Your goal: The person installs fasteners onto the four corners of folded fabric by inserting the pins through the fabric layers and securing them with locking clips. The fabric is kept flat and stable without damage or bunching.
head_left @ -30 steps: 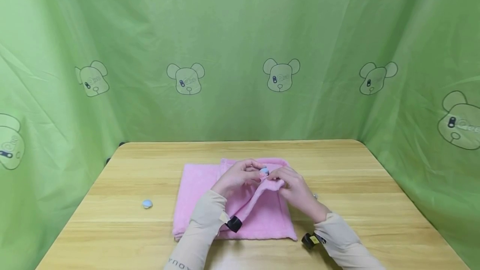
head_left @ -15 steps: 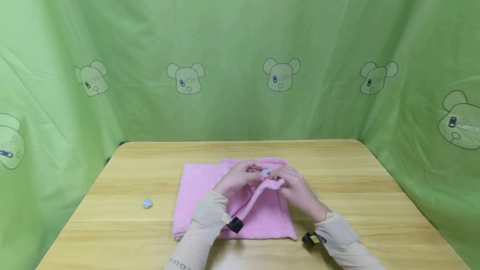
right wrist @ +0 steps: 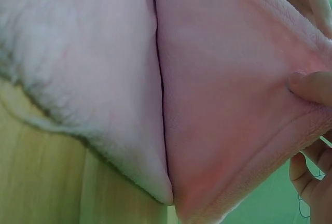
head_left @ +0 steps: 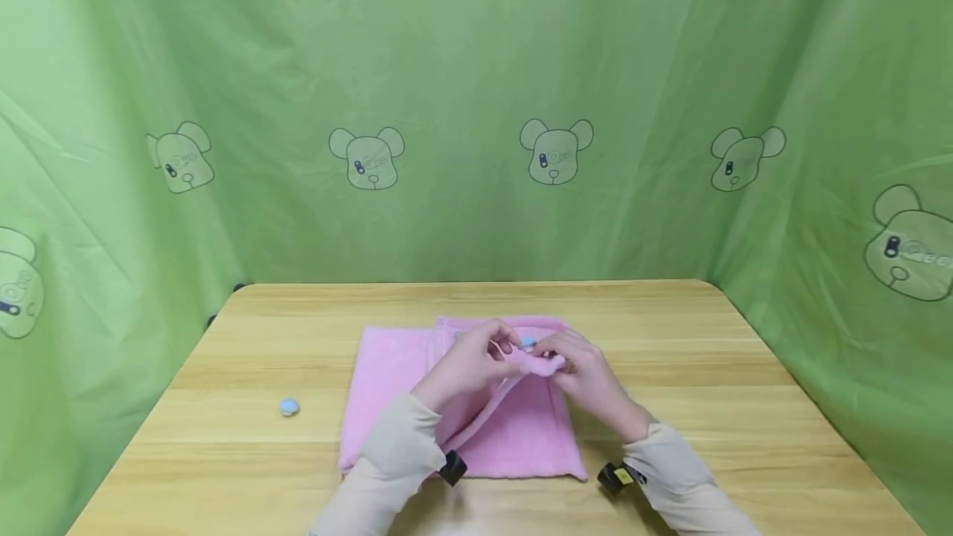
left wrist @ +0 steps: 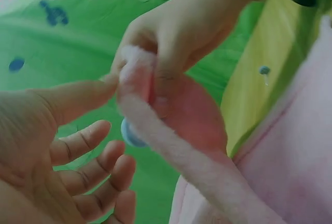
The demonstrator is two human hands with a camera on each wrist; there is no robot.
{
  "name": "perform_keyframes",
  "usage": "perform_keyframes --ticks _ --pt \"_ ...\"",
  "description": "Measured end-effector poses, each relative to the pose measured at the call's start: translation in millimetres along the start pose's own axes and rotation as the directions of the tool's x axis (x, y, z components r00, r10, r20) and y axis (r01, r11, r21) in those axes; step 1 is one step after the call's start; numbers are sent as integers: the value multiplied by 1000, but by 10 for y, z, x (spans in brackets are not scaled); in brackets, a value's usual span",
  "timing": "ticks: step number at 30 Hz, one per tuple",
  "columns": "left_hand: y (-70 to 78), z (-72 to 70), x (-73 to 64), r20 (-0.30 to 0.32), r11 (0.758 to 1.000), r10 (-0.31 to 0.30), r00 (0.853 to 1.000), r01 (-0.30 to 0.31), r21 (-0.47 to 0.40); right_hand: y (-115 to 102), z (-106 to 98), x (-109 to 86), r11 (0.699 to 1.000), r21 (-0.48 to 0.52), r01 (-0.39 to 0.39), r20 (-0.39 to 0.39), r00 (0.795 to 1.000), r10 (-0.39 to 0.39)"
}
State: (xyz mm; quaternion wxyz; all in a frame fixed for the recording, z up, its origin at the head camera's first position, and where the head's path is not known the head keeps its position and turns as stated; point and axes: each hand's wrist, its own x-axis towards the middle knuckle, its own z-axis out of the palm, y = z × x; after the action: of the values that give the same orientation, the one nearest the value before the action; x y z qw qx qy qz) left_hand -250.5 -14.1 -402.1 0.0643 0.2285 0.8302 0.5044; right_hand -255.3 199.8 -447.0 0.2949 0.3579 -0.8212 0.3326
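A pink fleece cloth (head_left: 529,428) lies folded on the table, one corner lifted between the two hands. The right hand (head_left: 588,370) pinches that raised corner with thumb and fingers; its thumb (right wrist: 311,86) presses on the fabric in the right wrist view. At the held edge sits a small light-blue round cap (head_left: 528,343), partly behind the cloth (left wrist: 197,167) in the left wrist view (left wrist: 132,133). The left hand (head_left: 472,362) is beside it, thumb stretched to the cloth's edge and the other fingers loosely bent, apart from the cap.
A similar blue-and-white rounded piece (head_left: 289,407) lies on the wooden table (head_left: 223,470) left of the cloth. Another small pale-blue piece with a stem (left wrist: 264,70) shows in the left wrist view. Green curtains (head_left: 462,213) enclose the table's back and sides.
The left hand's fingers have come off the blue cap and spread, and its forearm has shifted slightly left. The right hand keeps its pinch on the cloth corner.
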Motion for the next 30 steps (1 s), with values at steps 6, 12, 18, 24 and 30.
perform_keyframes --ticks 6,12,18,24,30 --pt "101 108 -84 -24 989 42 999 -38 144 -3 -2 -5 1000 17 -12 13 1000 12" --pt "126 240 -114 -87 940 155 984 -119 320 1 -7 1 1000 12 -12 19 1000 11" --pt "107 298 -123 -167 906 231 959 -149 397 -9 -15 13 1000 6 -3 38 999 3" --pt "56 196 -104 -209 977 118 971 -76 198 13 -141 35 998 12 -61 86 994 60" --pt "-105 -52 -45 -317 992 62 947 -24 120 130 -363 39 991 -71 -113 39 992 116"
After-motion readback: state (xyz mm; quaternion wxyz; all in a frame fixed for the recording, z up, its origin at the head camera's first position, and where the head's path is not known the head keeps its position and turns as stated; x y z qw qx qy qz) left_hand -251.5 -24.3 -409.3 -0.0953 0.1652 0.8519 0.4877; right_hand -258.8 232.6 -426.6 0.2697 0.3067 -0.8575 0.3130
